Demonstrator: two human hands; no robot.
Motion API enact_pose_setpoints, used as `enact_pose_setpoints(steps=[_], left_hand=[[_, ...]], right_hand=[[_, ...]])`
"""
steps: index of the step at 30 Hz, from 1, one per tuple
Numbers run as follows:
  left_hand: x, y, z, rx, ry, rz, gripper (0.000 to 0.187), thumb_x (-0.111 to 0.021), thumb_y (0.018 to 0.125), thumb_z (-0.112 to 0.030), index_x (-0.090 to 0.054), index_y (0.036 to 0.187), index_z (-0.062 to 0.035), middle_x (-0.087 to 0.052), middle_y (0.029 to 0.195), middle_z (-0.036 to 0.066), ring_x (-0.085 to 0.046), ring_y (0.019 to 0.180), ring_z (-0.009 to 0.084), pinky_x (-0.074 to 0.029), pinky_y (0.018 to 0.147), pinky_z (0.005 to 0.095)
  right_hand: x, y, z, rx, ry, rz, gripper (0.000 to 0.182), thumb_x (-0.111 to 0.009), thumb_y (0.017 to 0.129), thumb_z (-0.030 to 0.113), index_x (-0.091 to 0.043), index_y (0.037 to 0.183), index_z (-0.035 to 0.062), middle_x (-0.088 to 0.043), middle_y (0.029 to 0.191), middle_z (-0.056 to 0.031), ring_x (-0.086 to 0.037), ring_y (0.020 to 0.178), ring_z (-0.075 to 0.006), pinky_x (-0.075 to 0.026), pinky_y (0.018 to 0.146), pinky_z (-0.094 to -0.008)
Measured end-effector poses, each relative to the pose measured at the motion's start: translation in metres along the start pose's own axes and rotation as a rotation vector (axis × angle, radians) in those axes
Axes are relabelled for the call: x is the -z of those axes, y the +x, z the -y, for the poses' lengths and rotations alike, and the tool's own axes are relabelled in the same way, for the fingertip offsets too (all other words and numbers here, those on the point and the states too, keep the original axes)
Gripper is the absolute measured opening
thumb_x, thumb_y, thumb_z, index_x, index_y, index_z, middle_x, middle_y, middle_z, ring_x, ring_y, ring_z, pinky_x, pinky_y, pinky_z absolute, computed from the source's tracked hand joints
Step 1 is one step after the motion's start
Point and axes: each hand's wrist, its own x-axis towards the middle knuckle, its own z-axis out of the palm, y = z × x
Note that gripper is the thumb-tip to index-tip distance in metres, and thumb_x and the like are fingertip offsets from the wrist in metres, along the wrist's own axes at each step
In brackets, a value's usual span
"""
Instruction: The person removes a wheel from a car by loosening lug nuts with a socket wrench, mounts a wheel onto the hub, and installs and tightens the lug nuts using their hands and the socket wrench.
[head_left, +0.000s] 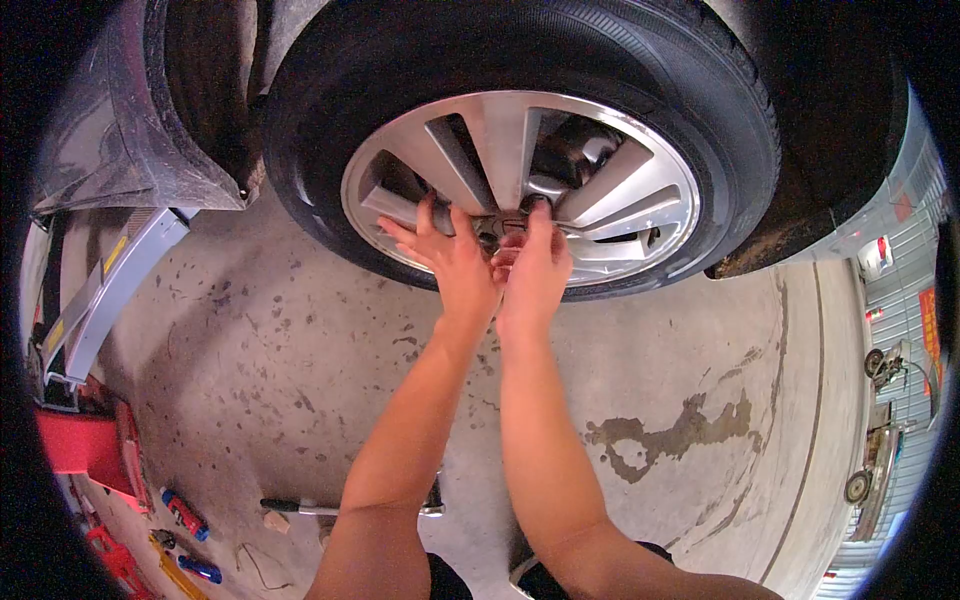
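Note:
A silver alloy wheel [505, 135] with a black tire [335, 75] is in front of me, mounted on a car. My left hand [460, 265] rests against the lower spokes beside the hub, its fingers spread apart. Close to its right, my right hand [537, 270] is at the wheel's center with the fingers curled in at the hub. Whatever those fingers grip is too small and covered to make out. Behind the spokes, shiny brake parts [575, 160] show through the gaps.
A gray lift arm [130, 280] stands at the left beside the car body [100, 150]. On the concrete floor lie a long-handled tool [320, 509], partly behind my left forearm, a red-and-blue can [184, 514] and a blue can [200, 569]. A red box [75, 440] sits far left; wheeled equipment [870, 440] stands right.

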Motion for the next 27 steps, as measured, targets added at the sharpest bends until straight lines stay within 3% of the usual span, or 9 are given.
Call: enact_pose_setpoints(steps=[7, 10, 12, 13, 16, 18, 22, 25, 27], left_hand=[[0.004, 0.000, -0.004, 0.017, -0.025, 0.034, 0.075, -0.078, 0.074, -0.016, -0.046, 0.140, 0.0000, -0.017, 0.155, 0.034, 0.011, 0.145, 0.0707, -0.007, 0.104, 0.0901], [0.000, -0.001, -0.001, 0.016, -0.032, 0.010, 0.075, -0.077, 0.074, -0.016, -0.046, 0.140, 0.0002, -0.020, 0.154, 0.036, 0.012, 0.145, 0.0706, -0.008, 0.103, 0.0906], [0.001, -0.002, 0.000, -0.004, -0.019, 0.000, 0.076, -0.077, 0.073, -0.015, -0.045, 0.140, 0.0004, -0.021, 0.153, 0.037, 0.012, 0.145, 0.0706, -0.008, 0.102, 0.0907], [0.001, -0.003, 0.000, 0.010, -0.021, 0.021, 0.076, -0.077, 0.073, -0.015, -0.045, 0.140, 0.0004, -0.022, 0.153, 0.037, 0.012, 0.145, 0.0706, -0.008, 0.102, 0.0907], [0.003, 0.000, -0.003, 0.020, -0.014, 0.043, 0.076, -0.077, 0.073, -0.015, -0.045, 0.140, 0.0005, -0.022, 0.153, 0.037, 0.012, 0.145, 0.0708, -0.008, 0.102, 0.0908], [0.004, -0.001, -0.003, 0.017, -0.005, 0.047, 0.076, -0.077, 0.073, -0.015, -0.045, 0.140, 0.0006, -0.021, 0.153, 0.037, 0.012, 0.145, 0.0710, -0.008, 0.102, 0.0908], [0.003, -0.001, -0.001, 0.001, 0.010, 0.043, 0.078, -0.080, 0.073, -0.018, -0.045, 0.140, 0.0022, -0.019, 0.154, 0.036, 0.013, 0.144, 0.0713, -0.009, 0.101, 0.0910], [0.006, 0.002, -0.006, 0.011, 0.020, 0.048, 0.078, -0.081, 0.073, -0.020, -0.046, 0.139, 0.0028, -0.019, 0.154, 0.035, 0.013, 0.144, 0.0711, -0.010, 0.102, 0.0905], [0.011, 0.003, -0.011, 0.009, 0.016, 0.041, 0.078, -0.081, 0.074, -0.021, -0.046, 0.139, 0.0030, -0.019, 0.154, 0.035, 0.013, 0.144, 0.0709, -0.011, 0.102, 0.0903]], right_hand=[[0.000, -0.002, 0.008, -0.093, 0.080, 0.060, 0.051, -0.049, 0.108, 0.045, -0.062, 0.089, -0.0011, -0.061, 0.063, -0.0067, -0.054, 0.048, -0.0155, -0.040, 0.046, -0.0300], [-0.004, -0.004, 0.006, 0.090, -0.024, -0.033, 0.049, -0.051, 0.107, 0.044, -0.062, 0.089, -0.0012, -0.060, 0.061, -0.0067, -0.054, 0.048, -0.0150, -0.039, 0.046, -0.0294], [0.002, -0.009, 0.015, -0.124, 0.093, 0.079, 0.041, -0.056, 0.104, 0.044, -0.058, 0.092, 0.0051, -0.062, 0.067, -0.0045, -0.054, 0.052, -0.0113, -0.036, 0.048, -0.0266], [0.002, -0.008, 0.013, -0.124, 0.093, 0.079, 0.041, -0.056, 0.104, 0.044, -0.058, 0.092, 0.0051, -0.062, 0.067, -0.0045, -0.054, 0.052, -0.0113, -0.036, 0.048, -0.0266], [0.001, -0.003, 0.007, -0.053, 0.038, 0.050, 0.041, -0.057, 0.103, 0.044, -0.057, 0.090, 0.0055, -0.062, 0.067, -0.0041, -0.054, 0.052, -0.0114, -0.036, 0.048, -0.0266], [-0.001, -0.001, 0.007, -0.075, 0.147, 0.013, 0.046, -0.059, 0.104, 0.042, -0.061, 0.087, -0.0006, -0.061, 0.063, -0.0063, -0.056, 0.049, -0.0136, -0.039, 0.045, -0.0279], [0.002, -0.002, 0.008, -0.088, 0.096, 0.066, 0.044, -0.061, 0.103, 0.042, -0.061, 0.085, 0.0015, -0.059, 0.062, -0.0045, -0.054, 0.049, -0.0127, -0.038, 0.044, -0.0274], [-0.001, -0.003, 0.009, 0.014, 0.028, -0.004, 0.044, -0.062, 0.102, 0.042, -0.060, 0.084, 0.0027, -0.057, 0.060, -0.0031, -0.053, 0.049, -0.0119, -0.038, 0.045, -0.0272], [0.001, -0.004, 0.016, -0.181, 0.206, 0.022, 0.038, -0.065, 0.101, 0.038, -0.060, 0.084, 0.0037, -0.058, 0.063, -0.0024, -0.051, 0.048, -0.0115, -0.037, 0.045, -0.0266]])
